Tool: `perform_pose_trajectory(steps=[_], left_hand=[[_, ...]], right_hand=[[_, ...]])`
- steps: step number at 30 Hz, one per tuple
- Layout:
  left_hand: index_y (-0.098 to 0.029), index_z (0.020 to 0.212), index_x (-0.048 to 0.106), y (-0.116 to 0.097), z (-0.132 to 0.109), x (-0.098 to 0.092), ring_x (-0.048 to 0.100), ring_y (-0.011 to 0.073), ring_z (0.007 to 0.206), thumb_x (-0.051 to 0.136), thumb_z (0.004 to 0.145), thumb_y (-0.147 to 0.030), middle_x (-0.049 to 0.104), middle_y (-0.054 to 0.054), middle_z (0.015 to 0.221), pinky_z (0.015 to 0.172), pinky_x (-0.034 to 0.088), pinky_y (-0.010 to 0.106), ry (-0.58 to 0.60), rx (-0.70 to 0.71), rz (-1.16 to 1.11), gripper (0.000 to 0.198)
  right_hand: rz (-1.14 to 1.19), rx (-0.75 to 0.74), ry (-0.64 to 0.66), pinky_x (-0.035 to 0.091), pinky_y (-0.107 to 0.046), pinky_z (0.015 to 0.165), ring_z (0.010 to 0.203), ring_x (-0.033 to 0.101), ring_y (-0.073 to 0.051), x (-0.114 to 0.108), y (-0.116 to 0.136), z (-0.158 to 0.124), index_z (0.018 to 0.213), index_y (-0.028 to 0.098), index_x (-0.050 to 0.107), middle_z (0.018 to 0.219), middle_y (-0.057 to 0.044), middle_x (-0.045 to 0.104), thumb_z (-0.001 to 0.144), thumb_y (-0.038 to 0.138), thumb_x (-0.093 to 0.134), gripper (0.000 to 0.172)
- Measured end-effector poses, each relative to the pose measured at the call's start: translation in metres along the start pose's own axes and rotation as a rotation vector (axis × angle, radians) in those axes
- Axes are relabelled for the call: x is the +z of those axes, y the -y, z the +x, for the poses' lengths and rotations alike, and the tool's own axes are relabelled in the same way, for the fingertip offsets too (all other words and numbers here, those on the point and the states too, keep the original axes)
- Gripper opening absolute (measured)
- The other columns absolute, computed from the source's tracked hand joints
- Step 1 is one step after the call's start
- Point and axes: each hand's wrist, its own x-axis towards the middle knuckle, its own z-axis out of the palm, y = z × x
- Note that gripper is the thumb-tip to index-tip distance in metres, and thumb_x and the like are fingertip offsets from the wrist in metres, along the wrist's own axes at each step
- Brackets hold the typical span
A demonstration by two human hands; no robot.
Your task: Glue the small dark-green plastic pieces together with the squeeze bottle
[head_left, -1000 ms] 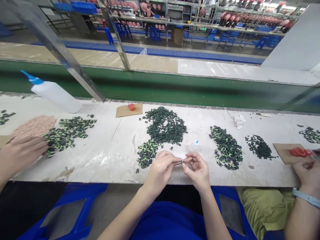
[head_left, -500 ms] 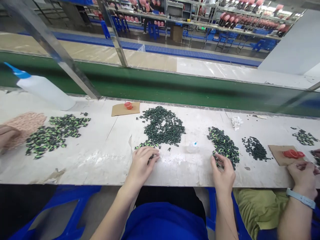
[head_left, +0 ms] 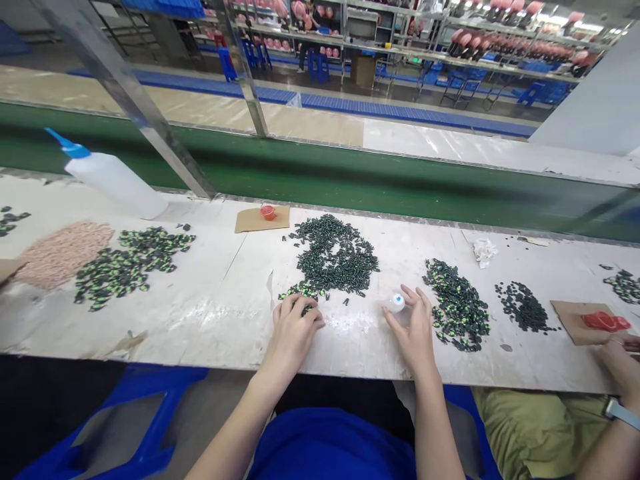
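My right hand [head_left: 414,330] has its thumb and fingers around a small white bottle [head_left: 396,304], whose blue tip points toward me. My left hand [head_left: 297,330] is curled low over the table, with a small dark-green piece [head_left: 307,309] partly showing between its fingers. Just beyond those fingers lies a small heap of dark pieces with yellow-green marks [head_left: 301,289]. Behind it spreads a larger pile of plain dark-green pieces [head_left: 340,260]. A pile of dark pieces with green-yellow marks [head_left: 459,307] lies to the right of my right hand.
A large white bottle with a blue nozzle [head_left: 117,183] leans at the back left. A red cup [head_left: 268,212] sits on cardboard [head_left: 245,221]. Pink pieces [head_left: 67,253] lie left. Crumpled tissue [head_left: 485,253] and a co-worker's hand [head_left: 623,360] are at right.
My right hand has left the marked pile, moved left and grasped the small white bottle. My left hand stays nearly in place. The co-worker's hand at left has gone out of view.
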Motion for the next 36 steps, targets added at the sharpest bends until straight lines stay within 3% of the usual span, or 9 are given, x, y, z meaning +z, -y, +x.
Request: perform_pose_trajectory(steps=[4, 8, 12, 19, 21, 24, 27, 31, 36], left_hand=[[-0.023, 0.073, 0.064, -0.01, 0.006, 0.0, 0.053, 0.0242, 0.085, 0.058, 0.086, -0.02, 0.069, 0.004, 0.082, 0.073, 0.034, 0.037, 0.093, -0.02, -0.126, 0.014], [-0.022, 0.075, 0.063, -0.028, 0.015, 0.009, 0.058, 0.0198, 0.081, 0.057, 0.086, -0.02, 0.071, 0.001, 0.081, 0.075, 0.033, 0.034, 0.185, -0.009, -0.314, 0.012], [-0.023, 0.072, 0.064, -0.03, 0.013, 0.021, 0.062, 0.0202, 0.09, 0.06, 0.084, -0.018, 0.073, -0.002, 0.08, 0.087, 0.03, 0.038, 0.226, 0.066, -0.392, 0.014], [-0.026, 0.075, 0.068, -0.01, -0.009, 0.016, 0.055, 0.0286, 0.107, 0.062, 0.082, -0.019, 0.074, 0.002, 0.094, 0.087, 0.03, 0.043, 0.052, 0.031, -0.229, 0.012], [-0.026, 0.081, 0.068, -0.011, -0.012, 0.012, 0.054, 0.0294, 0.105, 0.067, 0.08, -0.026, 0.073, 0.004, 0.096, 0.085, 0.031, 0.043, 0.014, -0.021, -0.176, 0.001], [-0.025, 0.088, 0.067, -0.016, -0.016, 0.008, 0.053, 0.0306, 0.098, 0.073, 0.075, -0.039, 0.071, 0.006, 0.093, 0.083, 0.031, 0.043, -0.039, -0.1, -0.094, 0.02], [-0.024, 0.086, 0.068, -0.02, -0.018, 0.01, 0.052, 0.0309, 0.094, 0.071, 0.076, -0.039, 0.07, 0.007, 0.087, 0.081, 0.031, 0.043, -0.068, -0.124, -0.037, 0.018], [-0.024, 0.086, 0.07, -0.024, -0.015, 0.015, 0.053, 0.0291, 0.093, 0.065, 0.081, -0.027, 0.071, 0.007, 0.087, 0.077, 0.031, 0.041, -0.04, -0.1, -0.088, 0.008], [-0.027, 0.096, 0.07, -0.025, -0.006, 0.02, 0.056, 0.025, 0.093, 0.063, 0.079, -0.012, 0.072, 0.003, 0.089, 0.076, 0.033, 0.038, 0.134, -0.04, -0.27, 0.024]], right_hand=[[0.287, 0.2, 0.089, 0.049, -0.039, 0.08, 0.089, 0.063, -0.023, -0.007, 0.008, -0.008, 0.087, 0.022, 0.052, 0.091, -0.006, 0.068, 0.07, 0.038, 0.073, 0.031], [0.492, 0.273, -0.066, 0.046, -0.028, 0.058, 0.063, 0.057, -0.016, -0.009, 0.008, -0.016, 0.083, 0.02, 0.058, 0.071, 0.0, 0.063, 0.065, 0.04, 0.074, 0.031], [0.722, 0.399, -0.214, 0.038, -0.024, 0.047, 0.054, 0.052, -0.013, -0.004, 0.003, -0.018, 0.079, 0.018, 0.062, 0.068, 0.0, 0.062, 0.066, 0.044, 0.069, 0.03], [0.672, 0.423, -0.1, 0.043, -0.026, 0.05, 0.055, 0.051, -0.014, 0.011, 0.015, -0.019, 0.072, 0.017, 0.062, 0.062, 0.0, 0.06, 0.068, 0.045, 0.07, 0.029], [0.634, 0.41, -0.079, 0.043, -0.025, 0.05, 0.056, 0.051, -0.014, 0.014, 0.019, -0.02, 0.073, 0.017, 0.062, 0.062, 0.0, 0.06, 0.07, 0.046, 0.069, 0.029], [0.632, 0.41, -0.092, 0.042, -0.024, 0.049, 0.056, 0.051, -0.014, 0.016, 0.021, -0.02, 0.072, 0.017, 0.061, 0.062, 0.0, 0.059, 0.07, 0.047, 0.068, 0.03], [0.647, 0.438, -0.107, 0.041, -0.024, 0.049, 0.056, 0.05, -0.014, 0.015, 0.019, -0.019, 0.072, 0.017, 0.061, 0.062, 0.0, 0.059, 0.069, 0.047, 0.069, 0.031], [0.6, 0.451, -0.135, 0.039, -0.025, 0.048, 0.053, 0.047, -0.013, 0.013, 0.018, -0.019, 0.069, 0.017, 0.058, 0.06, 0.001, 0.056, 0.068, 0.048, 0.069, 0.032], [0.525, 0.417, -0.129, 0.041, -0.026, 0.054, 0.052, 0.045, -0.012, 0.014, 0.024, -0.018, 0.065, 0.019, 0.053, 0.056, 0.004, 0.052, 0.069, 0.044, 0.067, 0.029]])
